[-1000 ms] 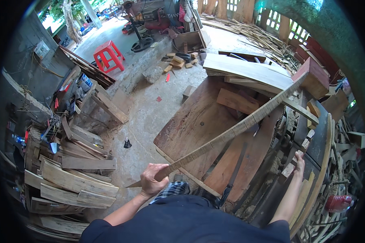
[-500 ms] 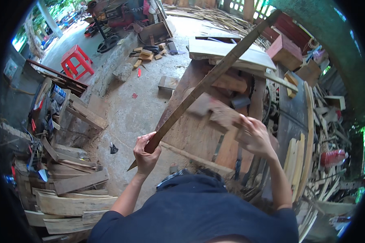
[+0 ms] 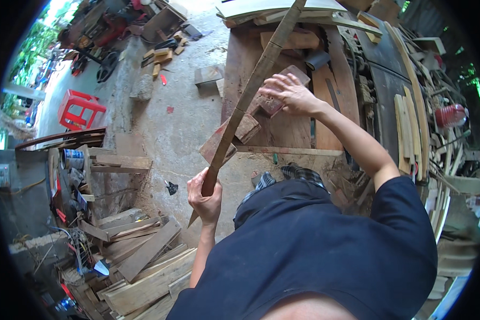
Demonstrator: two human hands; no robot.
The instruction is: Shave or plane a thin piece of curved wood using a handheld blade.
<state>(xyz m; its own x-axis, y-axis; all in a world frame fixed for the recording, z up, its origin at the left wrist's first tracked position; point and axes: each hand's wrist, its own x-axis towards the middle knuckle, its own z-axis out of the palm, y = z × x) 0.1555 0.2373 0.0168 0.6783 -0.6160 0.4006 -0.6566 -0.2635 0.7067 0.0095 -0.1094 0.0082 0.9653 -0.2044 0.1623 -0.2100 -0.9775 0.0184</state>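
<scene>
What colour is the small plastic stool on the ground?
The stool is bright red, shown in the head view, at the left.

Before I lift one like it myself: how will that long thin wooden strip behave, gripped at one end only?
The long wooden strip looks stiff but slender, so it may flex slightly. Held by the left hand at its near end, it probably feels tip-heavy. Its rough-sawn look suggests it is unlikely to slip.
</scene>
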